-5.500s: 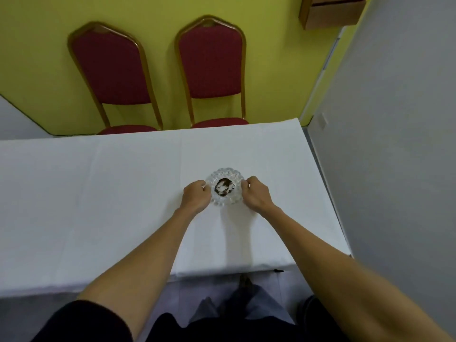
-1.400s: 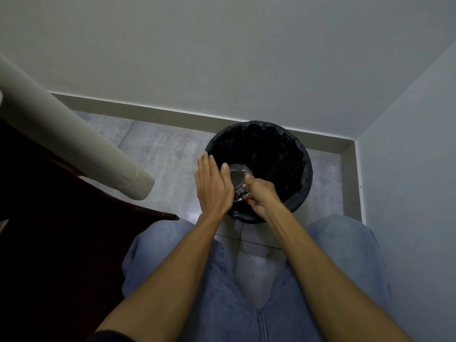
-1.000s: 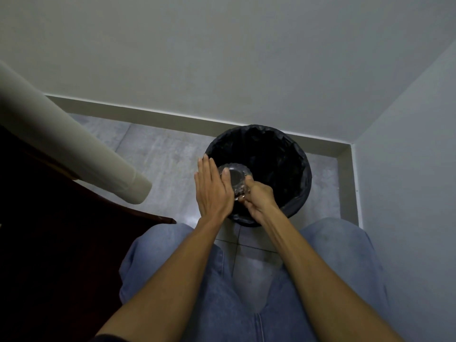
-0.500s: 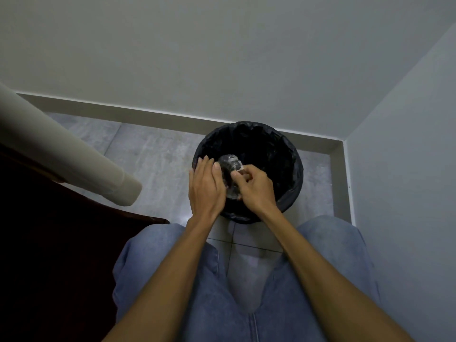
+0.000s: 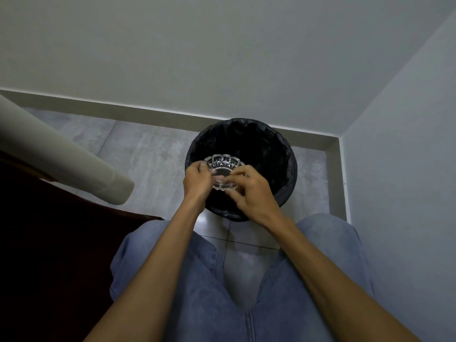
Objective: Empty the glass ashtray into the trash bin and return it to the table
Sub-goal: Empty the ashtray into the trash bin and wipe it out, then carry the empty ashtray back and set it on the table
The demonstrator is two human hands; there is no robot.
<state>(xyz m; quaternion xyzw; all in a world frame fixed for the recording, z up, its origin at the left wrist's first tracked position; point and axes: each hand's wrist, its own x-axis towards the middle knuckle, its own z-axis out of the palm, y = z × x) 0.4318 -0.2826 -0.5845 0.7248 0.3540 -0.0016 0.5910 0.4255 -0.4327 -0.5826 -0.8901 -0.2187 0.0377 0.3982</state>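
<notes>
The clear cut-glass ashtray is held over the near part of the trash bin, a round bin lined with a black bag that stands in the room's corner. The ashtray's bowl faces up and towards me, and its centre looks dark. My left hand grips its left rim. My right hand pinches its near right rim with the fingertips. Whether anything lies in the bowl I cannot tell. The table is out of view.
Grey walls close in behind and to the right of the bin. A pale cylinder slants in from the left above a dark surface. My knees in blue jeans fill the bottom; grey floor tiles lie left of the bin.
The ashtray has turned from tipped on its side over the bin back to bowl-up. My left hand went from a flat palm against it to gripping its rim.
</notes>
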